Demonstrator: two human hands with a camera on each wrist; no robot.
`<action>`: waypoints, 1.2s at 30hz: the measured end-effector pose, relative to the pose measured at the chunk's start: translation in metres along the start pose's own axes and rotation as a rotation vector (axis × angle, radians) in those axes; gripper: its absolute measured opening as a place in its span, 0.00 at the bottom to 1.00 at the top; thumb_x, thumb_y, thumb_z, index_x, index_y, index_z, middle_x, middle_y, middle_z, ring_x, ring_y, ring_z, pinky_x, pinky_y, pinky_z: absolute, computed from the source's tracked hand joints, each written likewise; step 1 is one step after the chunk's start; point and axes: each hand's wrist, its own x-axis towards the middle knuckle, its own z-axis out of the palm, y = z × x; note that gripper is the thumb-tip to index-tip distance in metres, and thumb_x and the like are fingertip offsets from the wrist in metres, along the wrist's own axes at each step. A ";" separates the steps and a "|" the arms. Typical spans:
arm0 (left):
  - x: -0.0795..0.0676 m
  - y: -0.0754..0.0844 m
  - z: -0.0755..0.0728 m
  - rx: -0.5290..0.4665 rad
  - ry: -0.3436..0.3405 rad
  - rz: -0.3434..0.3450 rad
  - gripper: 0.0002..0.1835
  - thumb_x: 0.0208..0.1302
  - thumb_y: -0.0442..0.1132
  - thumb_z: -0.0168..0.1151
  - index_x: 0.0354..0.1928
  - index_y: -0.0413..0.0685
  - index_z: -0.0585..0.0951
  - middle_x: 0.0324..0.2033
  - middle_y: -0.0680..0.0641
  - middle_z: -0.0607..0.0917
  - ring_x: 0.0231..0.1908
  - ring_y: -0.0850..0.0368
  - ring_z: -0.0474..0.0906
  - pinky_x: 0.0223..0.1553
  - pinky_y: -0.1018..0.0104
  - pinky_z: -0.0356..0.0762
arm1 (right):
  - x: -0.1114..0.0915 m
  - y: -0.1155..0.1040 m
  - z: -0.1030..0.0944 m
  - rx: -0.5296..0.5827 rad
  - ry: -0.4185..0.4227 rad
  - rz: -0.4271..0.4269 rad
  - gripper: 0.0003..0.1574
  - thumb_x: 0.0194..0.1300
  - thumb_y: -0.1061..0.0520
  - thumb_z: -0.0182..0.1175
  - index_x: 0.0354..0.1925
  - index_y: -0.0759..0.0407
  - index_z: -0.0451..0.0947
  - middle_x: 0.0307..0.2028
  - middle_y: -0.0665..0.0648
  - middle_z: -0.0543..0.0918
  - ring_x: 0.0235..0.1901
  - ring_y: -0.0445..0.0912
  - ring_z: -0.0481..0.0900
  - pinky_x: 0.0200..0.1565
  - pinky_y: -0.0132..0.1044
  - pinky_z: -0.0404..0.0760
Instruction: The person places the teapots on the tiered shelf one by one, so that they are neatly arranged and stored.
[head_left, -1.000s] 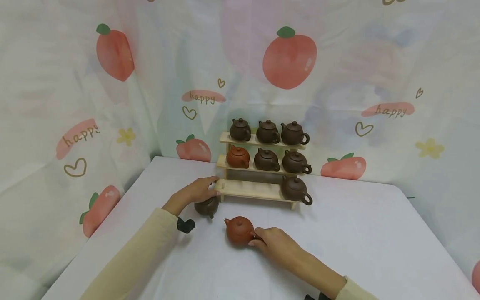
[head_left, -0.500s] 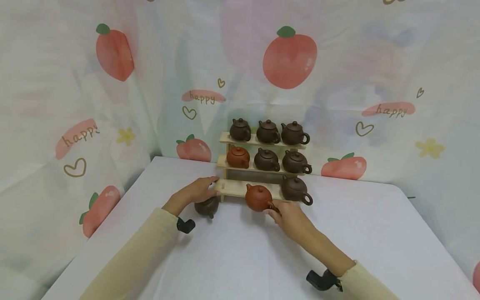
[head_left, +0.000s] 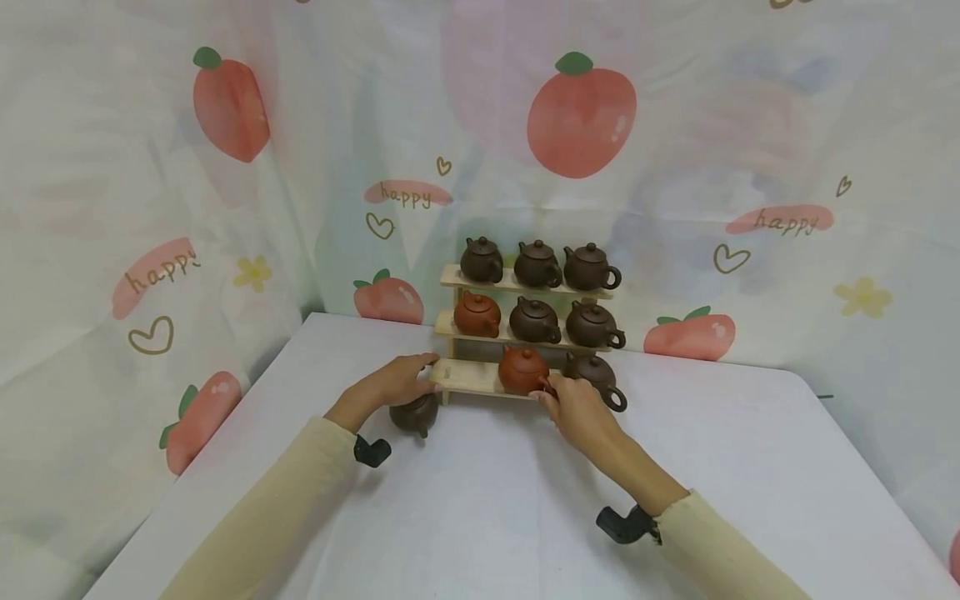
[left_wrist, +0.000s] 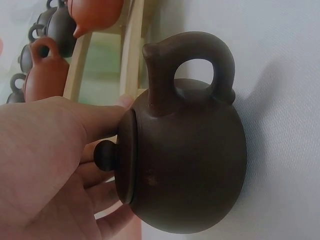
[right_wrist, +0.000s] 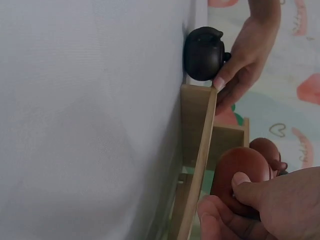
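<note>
My right hand pinches the handle of an orange-red clay teapot, which sits upright at the middle of the bottom tier of a wooden stepped stand. In the right wrist view, the thumb lies against this teapot by its handle. My left hand holds the left end of the bottom tier, thumb at the board's edge. Just below that hand, a dark brown teapot stands on the table; its lid knob and handle show large in the left wrist view, where the fingers pass behind the lid.
Another dark teapot stands on the bottom tier's right end, close to my right hand. The middle tier bears an orange-red teapot and two dark ones. Three dark teapots line the top tier, near the printed cloth backdrop. A white cloth covers the table.
My right hand has carried the orange-red teapot from the table up and back onto the middle of the bottom tier. My left hand has stayed at the stand's left end.
</note>
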 end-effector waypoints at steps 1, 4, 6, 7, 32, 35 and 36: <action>0.000 0.000 0.000 0.000 -0.001 -0.003 0.35 0.79 0.46 0.61 0.79 0.40 0.65 0.73 0.34 0.73 0.74 0.38 0.69 0.76 0.42 0.66 | 0.001 0.000 0.000 0.000 -0.002 0.005 0.12 0.75 0.56 0.66 0.35 0.62 0.80 0.22 0.52 0.74 0.23 0.44 0.72 0.25 0.35 0.71; -0.001 0.000 0.000 0.002 0.000 -0.004 0.35 0.79 0.47 0.61 0.79 0.40 0.65 0.73 0.34 0.73 0.74 0.38 0.69 0.76 0.42 0.65 | 0.003 0.000 0.001 -0.008 -0.010 0.021 0.12 0.74 0.56 0.66 0.35 0.62 0.80 0.22 0.52 0.74 0.23 0.45 0.72 0.26 0.35 0.72; 0.000 -0.002 0.000 -0.007 0.001 -0.006 0.35 0.79 0.47 0.61 0.80 0.40 0.65 0.74 0.34 0.73 0.75 0.39 0.68 0.77 0.43 0.65 | 0.005 0.001 0.002 -0.013 -0.014 0.031 0.12 0.75 0.55 0.66 0.35 0.62 0.80 0.22 0.52 0.74 0.23 0.45 0.73 0.26 0.36 0.72; 0.001 -0.003 0.001 -0.008 0.002 -0.006 0.35 0.79 0.47 0.61 0.79 0.40 0.65 0.74 0.35 0.73 0.75 0.39 0.68 0.77 0.43 0.65 | 0.005 0.001 0.002 -0.016 -0.015 0.033 0.12 0.75 0.55 0.66 0.35 0.62 0.80 0.22 0.53 0.74 0.23 0.45 0.73 0.27 0.36 0.73; 0.003 -0.004 -0.002 -0.005 -0.007 -0.013 0.35 0.78 0.48 0.62 0.80 0.42 0.65 0.73 0.35 0.74 0.74 0.40 0.69 0.76 0.43 0.66 | 0.000 0.002 0.004 -0.114 -0.063 0.106 0.25 0.72 0.48 0.70 0.23 0.61 0.75 0.19 0.54 0.73 0.20 0.46 0.72 0.22 0.36 0.69; 0.002 -0.004 -0.002 -0.004 -0.009 -0.010 0.35 0.78 0.48 0.62 0.80 0.42 0.65 0.73 0.35 0.74 0.74 0.40 0.69 0.76 0.43 0.66 | -0.009 -0.005 0.000 -0.185 -0.201 0.168 0.29 0.72 0.43 0.69 0.22 0.62 0.77 0.17 0.55 0.75 0.18 0.47 0.74 0.21 0.38 0.72; 0.002 -0.004 -0.002 -0.002 -0.010 -0.010 0.35 0.78 0.48 0.62 0.80 0.42 0.65 0.73 0.35 0.74 0.74 0.40 0.69 0.76 0.43 0.66 | -0.012 -0.009 -0.001 -0.197 -0.255 0.184 0.30 0.72 0.42 0.69 0.23 0.62 0.78 0.17 0.56 0.77 0.18 0.47 0.75 0.23 0.38 0.73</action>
